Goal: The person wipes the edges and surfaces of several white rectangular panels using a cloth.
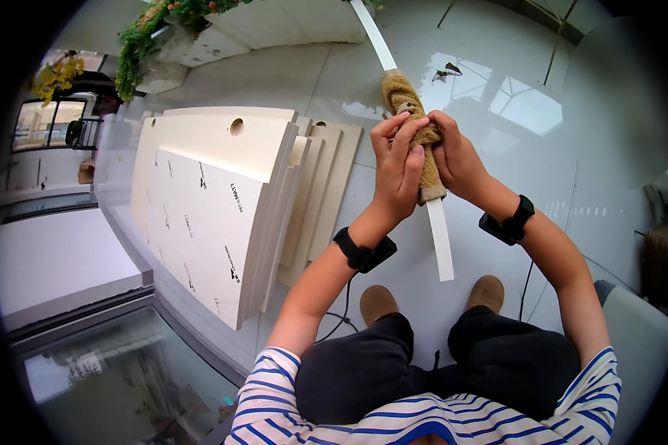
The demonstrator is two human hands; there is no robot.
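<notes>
A tan, fuzzy fabric sleeve [433, 177] is bunched around a long flat white strip [441, 239]. The strip sticks out beyond both ends of the fabric, one end pointing away from me and the other towards my feet. My left hand [395, 167] grips the fabric from the left, with its fingertips over the bunched middle. From the other side, my right hand [459, 158] holds the same bunched part, its fingers partly hidden behind the cloth. A small round button-like piece [406, 107] shows on the fabric above my left fingertips.
A stack of cream boards [200, 222] with printed writing and round holes stands on the left. Nearer on that side is a glass-topped surface [122, 378]. Planters with flowers [284, 25] line the far edge. A dark cable [339, 318] lies near my feet on the tiled floor [512, 183].
</notes>
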